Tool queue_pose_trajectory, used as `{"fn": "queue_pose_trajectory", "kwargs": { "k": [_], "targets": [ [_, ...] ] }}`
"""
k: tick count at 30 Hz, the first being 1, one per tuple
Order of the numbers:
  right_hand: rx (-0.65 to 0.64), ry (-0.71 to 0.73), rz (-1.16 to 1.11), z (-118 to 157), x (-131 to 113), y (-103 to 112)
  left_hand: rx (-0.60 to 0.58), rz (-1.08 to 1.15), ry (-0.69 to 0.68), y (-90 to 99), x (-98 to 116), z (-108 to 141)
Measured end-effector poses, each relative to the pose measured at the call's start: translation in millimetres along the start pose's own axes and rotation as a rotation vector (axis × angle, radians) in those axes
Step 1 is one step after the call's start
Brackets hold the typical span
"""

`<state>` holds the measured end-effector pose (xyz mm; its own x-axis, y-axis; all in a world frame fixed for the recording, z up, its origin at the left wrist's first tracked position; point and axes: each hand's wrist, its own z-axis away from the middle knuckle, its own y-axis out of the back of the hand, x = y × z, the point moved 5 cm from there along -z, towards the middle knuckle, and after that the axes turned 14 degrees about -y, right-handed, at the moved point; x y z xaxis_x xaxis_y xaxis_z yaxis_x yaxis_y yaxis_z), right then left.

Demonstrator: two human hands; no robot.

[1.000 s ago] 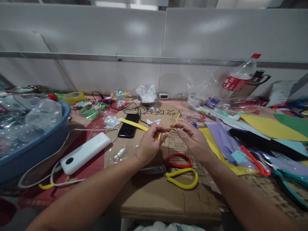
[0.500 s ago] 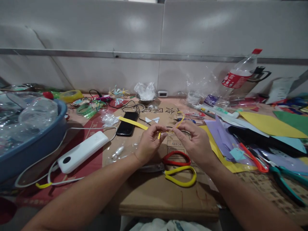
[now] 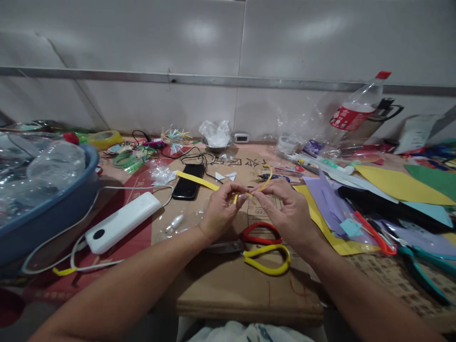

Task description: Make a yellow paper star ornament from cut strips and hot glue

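My left hand (image 3: 223, 211) and my right hand (image 3: 287, 209) meet over the cardboard, both closed in a pinch. A thin yellow strip (image 3: 270, 176) runs between their fingertips, its free end curving up above my right hand. A small yellow end also shows at my left fingers. A wider yellow paper strip (image 3: 195, 179) crosses the phone (image 3: 187, 190) and passes behind my left hand; whether that hand grips it I cannot tell. Scissors with one red and one yellow handle (image 3: 268, 268) lie just below my hands, their blades partly hidden by my left wrist.
A white power bank (image 3: 123, 223) with a cable lies left, beside a blue basin (image 3: 46, 228) of clear plastic. Coloured paper sheets (image 3: 326, 204), a red-handled cutter (image 3: 375, 233) and green-handled pliers (image 3: 415, 266) lie right. A bottle (image 3: 351, 114) leans at the back right.
My fingertips have shifted slightly around the thin yellow strip, and its upper end sits a little differently. Both hands keep their pinch. The surrounding things stay put.
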<state>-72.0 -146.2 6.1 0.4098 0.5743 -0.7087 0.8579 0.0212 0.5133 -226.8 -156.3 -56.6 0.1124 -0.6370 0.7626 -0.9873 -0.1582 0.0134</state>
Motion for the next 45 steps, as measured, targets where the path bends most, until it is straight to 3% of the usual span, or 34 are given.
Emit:
{"fn": "queue_pose_trajectory", "kwargs": {
  "k": [17, 32, 37, 41, 45],
  "targets": [
    [0.026, 0.000, -0.004, 6.6, -4.4, -0.4, 0.026, -0.108, -0.034, 1.1, 5.8, 1.1],
    [0.104, 0.378, 0.197, 18.0, -16.8, -0.8, 0.050, -0.190, -0.061, 4.3, 14.2, -0.6],
    [0.164, 0.382, 0.199, 14.1, -15.4, 4.6, 0.037, -0.207, -0.152, 4.8, 20.2, -1.2],
    [0.138, 0.330, 0.229, 10.9, -11.2, -1.0, -0.011, -0.304, -0.267, 1.3, 28.1, 0.9],
    [0.150, 0.337, 0.189, 12.0, -10.2, -2.9, -0.038, -0.343, -0.276, -3.0, 30.4, 3.7]
  ]
}}
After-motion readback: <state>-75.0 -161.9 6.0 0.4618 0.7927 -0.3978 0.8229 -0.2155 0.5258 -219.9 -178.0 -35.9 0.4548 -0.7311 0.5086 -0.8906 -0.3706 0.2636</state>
